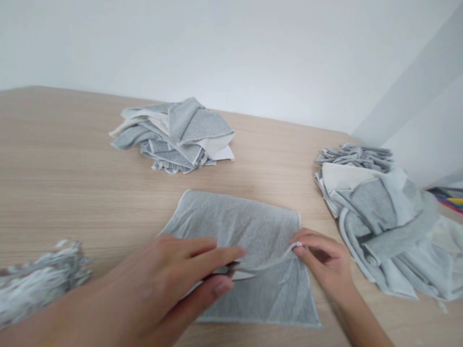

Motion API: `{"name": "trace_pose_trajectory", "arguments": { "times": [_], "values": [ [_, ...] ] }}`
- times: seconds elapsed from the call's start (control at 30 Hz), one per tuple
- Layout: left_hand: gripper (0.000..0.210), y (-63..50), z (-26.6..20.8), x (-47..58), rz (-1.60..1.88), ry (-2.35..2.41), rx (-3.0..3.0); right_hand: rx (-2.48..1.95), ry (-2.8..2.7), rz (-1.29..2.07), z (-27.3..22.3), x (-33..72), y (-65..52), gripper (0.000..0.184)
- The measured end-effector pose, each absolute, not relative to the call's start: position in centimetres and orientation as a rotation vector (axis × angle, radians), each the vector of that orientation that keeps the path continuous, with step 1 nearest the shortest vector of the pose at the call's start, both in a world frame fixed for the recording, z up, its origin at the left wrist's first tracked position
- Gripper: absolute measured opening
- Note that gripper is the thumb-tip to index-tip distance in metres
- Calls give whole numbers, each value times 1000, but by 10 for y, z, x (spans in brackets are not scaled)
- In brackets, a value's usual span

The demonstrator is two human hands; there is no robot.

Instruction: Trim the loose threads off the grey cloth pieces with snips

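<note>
A grey piece of fabric (260, 299) with pale stitched edges lies in front of me, with a raised pale edge running across its middle. My left hand (181, 279) is closed around small scissors (243, 275). Their silver blade points right along the raised edge, and most of the dark handle is hidden by my fingers. At the fabric's right side, my right hand (323, 260) pinches the end of that pale edge between thumb and fingers, pulling it into a line.
A loose pile of grey and white fabric pieces (181, 132) sits at the back. To the right lies a larger heap of similar pieces (390, 221). Whitish scraps (43, 279) lie at the left. Behind the wooden table (72, 178) rises a white wall (231, 53).
</note>
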State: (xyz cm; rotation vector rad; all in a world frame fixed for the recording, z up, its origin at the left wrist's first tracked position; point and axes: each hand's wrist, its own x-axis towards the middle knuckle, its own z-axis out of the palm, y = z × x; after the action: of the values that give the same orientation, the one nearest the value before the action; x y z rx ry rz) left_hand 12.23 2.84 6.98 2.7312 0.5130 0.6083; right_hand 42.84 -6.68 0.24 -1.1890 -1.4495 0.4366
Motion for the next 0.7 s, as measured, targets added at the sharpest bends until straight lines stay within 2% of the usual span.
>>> {"name": "trace_pose_trajectory", "arguments": {
  "times": [0.1,0.3,0.4,0.57,0.7],
  "values": [
    [35,24,71,166,601,380,2775,-1160,-1434,475,2,427,-68,8],
    [32,25,57,206,745,414,2799,-1105,-1420,495,1,424,-70,8],
    [32,28,52,214,686,454,2686,-1091,-1426,454,1,423,-70,10],
    [28,33,53,219,477,471,2452,-1041,-1488,277,0,421,-72,22],
    [27,35,53,217,435,405,2357,-1005,-1525,166,-1,422,-72,33]
  ]
}}
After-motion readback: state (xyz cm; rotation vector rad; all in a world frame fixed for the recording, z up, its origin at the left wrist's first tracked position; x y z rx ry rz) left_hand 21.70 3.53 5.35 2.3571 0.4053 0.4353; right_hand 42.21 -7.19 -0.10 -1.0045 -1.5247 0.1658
